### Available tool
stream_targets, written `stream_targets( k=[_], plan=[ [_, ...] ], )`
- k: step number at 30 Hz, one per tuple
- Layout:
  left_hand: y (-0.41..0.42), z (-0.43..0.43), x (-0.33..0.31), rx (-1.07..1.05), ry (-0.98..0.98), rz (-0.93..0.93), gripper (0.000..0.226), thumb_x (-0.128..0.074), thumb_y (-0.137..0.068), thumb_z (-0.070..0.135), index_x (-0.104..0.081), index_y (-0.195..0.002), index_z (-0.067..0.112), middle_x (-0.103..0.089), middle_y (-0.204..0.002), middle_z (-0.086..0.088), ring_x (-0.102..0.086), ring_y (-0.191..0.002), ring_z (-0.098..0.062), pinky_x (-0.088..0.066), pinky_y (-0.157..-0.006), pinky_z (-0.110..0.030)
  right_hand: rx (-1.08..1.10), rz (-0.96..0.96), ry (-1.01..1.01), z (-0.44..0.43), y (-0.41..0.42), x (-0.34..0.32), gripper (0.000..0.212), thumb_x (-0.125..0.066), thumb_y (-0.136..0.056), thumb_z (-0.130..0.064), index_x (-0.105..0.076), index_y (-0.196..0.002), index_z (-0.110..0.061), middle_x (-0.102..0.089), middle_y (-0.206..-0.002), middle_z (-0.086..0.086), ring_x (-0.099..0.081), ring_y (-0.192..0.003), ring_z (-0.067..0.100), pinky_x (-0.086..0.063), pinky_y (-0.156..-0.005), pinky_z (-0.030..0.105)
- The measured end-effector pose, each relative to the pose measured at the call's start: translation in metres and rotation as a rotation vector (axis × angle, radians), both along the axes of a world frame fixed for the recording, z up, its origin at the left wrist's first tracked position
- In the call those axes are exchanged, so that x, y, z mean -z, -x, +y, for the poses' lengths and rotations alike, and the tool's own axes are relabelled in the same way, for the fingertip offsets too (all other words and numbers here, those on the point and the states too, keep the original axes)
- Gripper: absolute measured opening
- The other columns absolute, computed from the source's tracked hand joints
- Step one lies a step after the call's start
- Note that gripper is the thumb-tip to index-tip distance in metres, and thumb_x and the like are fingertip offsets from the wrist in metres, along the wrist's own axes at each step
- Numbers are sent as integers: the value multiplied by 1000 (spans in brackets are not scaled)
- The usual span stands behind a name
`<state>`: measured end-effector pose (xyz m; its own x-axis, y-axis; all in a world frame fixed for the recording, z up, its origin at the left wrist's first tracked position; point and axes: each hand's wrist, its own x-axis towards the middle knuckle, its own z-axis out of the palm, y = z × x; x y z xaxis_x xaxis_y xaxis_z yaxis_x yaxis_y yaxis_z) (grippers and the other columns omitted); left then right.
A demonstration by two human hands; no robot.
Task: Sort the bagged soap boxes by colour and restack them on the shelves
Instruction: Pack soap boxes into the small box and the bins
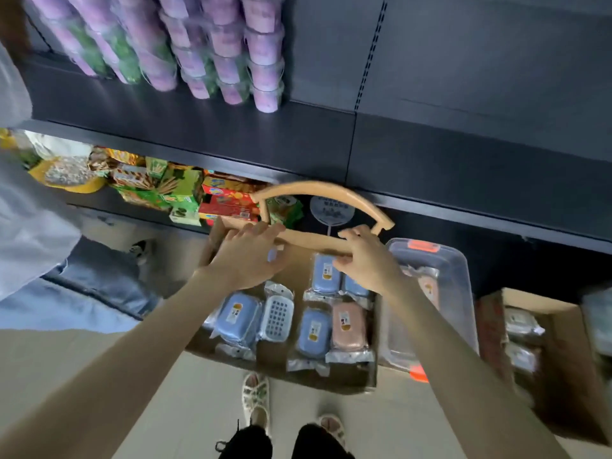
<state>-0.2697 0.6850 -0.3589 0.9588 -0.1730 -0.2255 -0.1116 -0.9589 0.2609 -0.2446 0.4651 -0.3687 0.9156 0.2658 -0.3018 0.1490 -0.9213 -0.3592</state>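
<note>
Several bagged soap boxes lie in an open cardboard box (344,380) on the floor: blue ones (236,314) (313,332) (326,273), a pink one (347,326) and a white slotted one (277,318). Above the box's far side hangs a beige frame (318,238) with a curved top and a straight bar. My left hand (246,260) lies over the bar's left part with its fingers nearly straight. My right hand (366,260) grips the bar's right part, fingers above and thumb below. Another pink soap box (430,288) lies in a clear bin (462,286).
Dark shelves (430,150) stand ahead; the upper left holds purple tubs (228,44), and the lower shelf holds snack packs (165,190). A second cardboard box (563,319) with pale bagged items sits at the right. Another person's sleeve and jeans (82,286) fill the left. My feet (256,402) stand below.
</note>
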Motion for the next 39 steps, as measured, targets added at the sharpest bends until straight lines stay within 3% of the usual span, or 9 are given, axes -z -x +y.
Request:
stream_targets(
  k=[9,14,17,20,24,28,31,34,39],
  plan=[
    [-28,32,139,-15,156,417,58,-53,-93,45,-35,-142,20,-49,-133,-8,-47,-123,-27,-41,-98,-39,224,320,-106,39,-6,127,57,-61,-92,-29,-40,-142,-12,-39,-142,11,-46,-127,25,-38,-97,31],
    [-8,26,221,-249,315,573,48,-60,-91,32,-45,-133,16,-55,-128,-7,-52,-116,-23,-44,-95,-38,418,496,-243,47,11,207,54,-68,-88,-23,-48,-135,-8,-50,-135,10,-49,-124,23,-38,-93,24],
    [9,20,266,-362,361,651,50,-60,-92,27,-42,-135,11,-51,-131,-11,-49,-120,-28,-42,-99,-42,565,571,-295,46,29,249,51,-70,-87,-21,-50,-132,-8,-51,-134,10,-49,-124,23,-39,-99,29],
    [20,13,301,-507,389,656,56,-61,-91,26,-35,-139,12,-42,-134,-12,-45,-123,-31,-38,-99,-40,711,588,-334,42,45,283,53,-69,-87,-24,-48,-134,-13,-50,-136,6,-47,-126,22,-37,-102,31],
    [29,-2,330,-612,373,571,59,-61,-91,27,-31,-137,6,-34,-131,-15,-44,-120,-35,-39,-100,-45,756,624,-361,38,58,317,68,-64,-91,-33,-30,-147,-13,-38,-150,4,-36,-137,22,-27,-106,27],
    [34,-16,344,-703,347,506,64,-59,-91,31,-27,-141,8,-36,-134,-16,-44,-121,-35,-41,-97,-46,820,550,-340,41,68,334,75,-57,-93,-40,-19,-150,-8,-28,-154,11,-27,-142,28,-23,-117,43],
    [35,-21,351,-732,413,508,64,-57,-92,34,-25,-142,9,-44,-136,-14,-48,-122,-33,-43,-100,-50,880,619,-317,39,74,346,85,-53,-94,-47,-8,-152,-3,-20,-158,14,-21,-145,32,-19,-118,45],
    [34,-22,354,-767,409,531,59,-56,-92,39,-33,-136,6,-52,-129,-15,-53,-116,-34,-45,-95,-49,902,663,-285,38,74,357,78,-54,-93,-47,-23,-146,1,-39,-146,19,-39,-133,35,-33,-110,48],
    [36,-15,358,-743,397,530,53,-54,-92,44,-43,-127,5,-49,-123,-17,-50,-113,-35,-41,-93,-41,888,679,-254,43,76,367,71,-56,-91,-49,-32,-141,-4,-33,-140,17,-33,-131,35,-32,-109,48]
  ],
)
